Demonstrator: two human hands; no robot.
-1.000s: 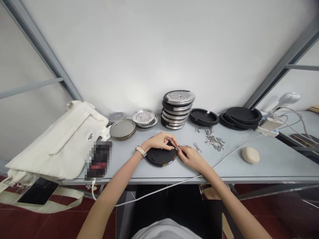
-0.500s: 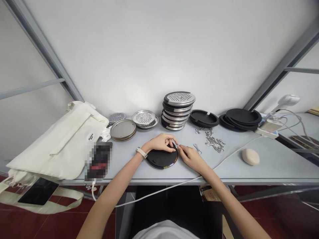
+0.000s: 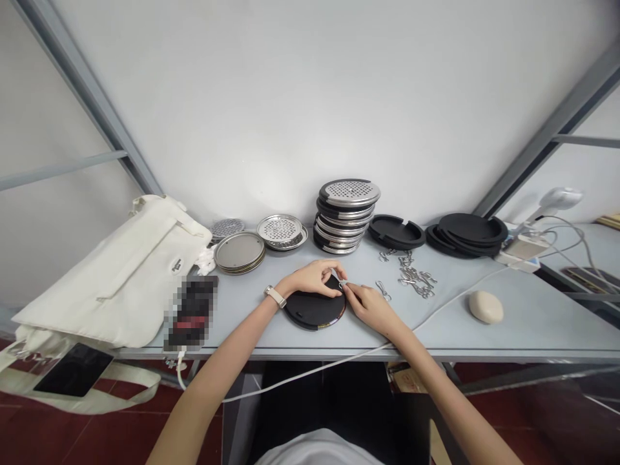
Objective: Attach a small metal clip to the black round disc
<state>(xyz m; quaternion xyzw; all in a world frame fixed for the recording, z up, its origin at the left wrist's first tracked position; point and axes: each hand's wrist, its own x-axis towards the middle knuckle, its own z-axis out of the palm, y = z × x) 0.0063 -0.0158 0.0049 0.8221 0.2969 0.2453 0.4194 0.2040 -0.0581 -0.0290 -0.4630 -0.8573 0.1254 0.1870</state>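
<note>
A round black disc with a shiny rim lies flat on the grey table in front of me. My left hand, a watch on its wrist, rests closed on the disc's far edge. My right hand pinches a small metal clip at the disc's right edge, where the fingertips of both hands meet. A loose pile of similar metal clips lies just to the right.
Behind stand a stack of perforated metal and black discs, flat metal lids, a perforated metal plate and black rubber rings. A white bag and a blurred dark object lie left. A pale oval lump and a white cable lie right.
Both hands stay at the disc's right edge with only small finger shifts around the clip. The view has drifted slightly.
</note>
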